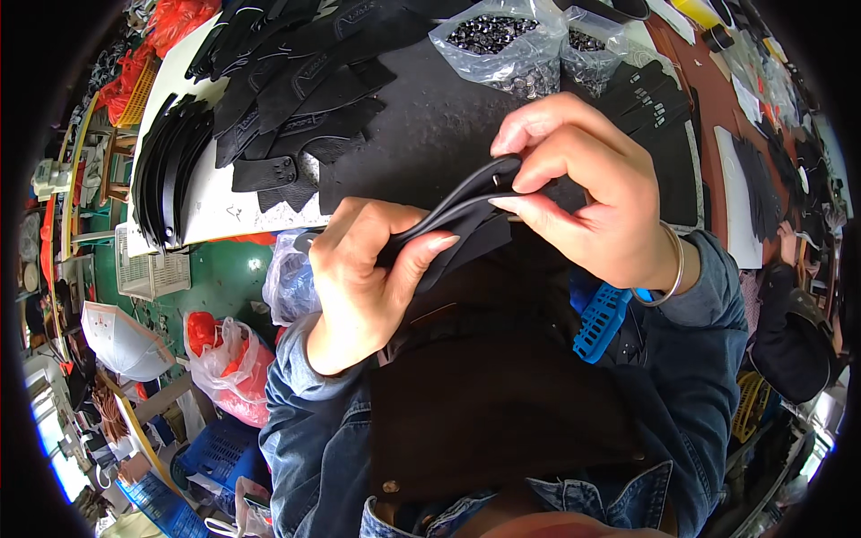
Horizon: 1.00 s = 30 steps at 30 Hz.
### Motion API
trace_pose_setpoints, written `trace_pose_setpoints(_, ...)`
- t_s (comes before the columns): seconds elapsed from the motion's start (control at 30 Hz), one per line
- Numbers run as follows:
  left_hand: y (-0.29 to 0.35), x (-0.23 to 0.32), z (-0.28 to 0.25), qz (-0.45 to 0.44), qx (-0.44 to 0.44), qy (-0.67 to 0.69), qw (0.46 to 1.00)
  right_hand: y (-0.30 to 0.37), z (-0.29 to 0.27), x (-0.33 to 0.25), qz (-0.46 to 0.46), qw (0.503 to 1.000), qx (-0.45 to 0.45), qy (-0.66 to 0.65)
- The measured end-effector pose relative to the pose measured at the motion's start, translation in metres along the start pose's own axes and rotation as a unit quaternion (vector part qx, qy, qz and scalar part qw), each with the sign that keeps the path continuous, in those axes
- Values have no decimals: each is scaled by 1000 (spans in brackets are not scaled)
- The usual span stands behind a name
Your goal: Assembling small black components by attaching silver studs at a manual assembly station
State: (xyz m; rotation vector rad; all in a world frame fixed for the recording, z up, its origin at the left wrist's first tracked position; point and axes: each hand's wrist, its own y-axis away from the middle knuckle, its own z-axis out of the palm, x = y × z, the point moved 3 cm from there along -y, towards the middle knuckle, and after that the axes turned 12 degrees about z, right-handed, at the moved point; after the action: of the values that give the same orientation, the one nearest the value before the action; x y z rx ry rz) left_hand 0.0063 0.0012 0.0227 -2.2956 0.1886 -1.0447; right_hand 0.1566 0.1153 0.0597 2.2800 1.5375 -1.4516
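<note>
Just above the near edge of the worktable, both hands hold a black leather piece (456, 215), bent so that two layers lie one over the other. My left hand (359, 278) is closed on its left part, thumb on the near side. At the right end, my right hand (592, 179) pinches the layers, which gape slightly between finger and thumb. A tiny shiny spot shows inside that gap, too small to name. Beyond the hands lies a dark work mat (404, 121). My fingers hide part of the leather.
Clear plastic bags of metal snap-like parts, one larger (475, 67) and one smaller (599, 67), stand at the back. Stacked black leather pieces (296, 99) and curved black strips (170, 170) lie left. Slim black pieces (641, 99) lie right. A white basket (154, 269) sits below the table.
</note>
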Motion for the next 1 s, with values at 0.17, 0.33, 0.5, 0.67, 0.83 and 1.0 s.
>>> trace_pose_setpoints(0.17,0,-6,4,17,-24,5,1000,-1,2,2,23,1000,-16,-6)
trace_pose_setpoints(0.33,-6,-15,22,-3,12,111,994,-9,27,13,50,994,-82,-47)
trace_pose_setpoints(0.5,-2,-24,12,-85,-42,90,991,-65,5,70,49,974,-36,217)
trace_pose_setpoints(0.67,0,-31,17,-127,-83,41,988,-88,0,132,20,862,-7,507)
trace_pose_setpoints(0.83,2,-28,16,-111,-82,105,985,-90,-4,127,-25,837,27,546)
trace_pose_setpoints(1.0,0,-27,14,-65,-35,86,994,-77,-4,80,-72,941,74,324)
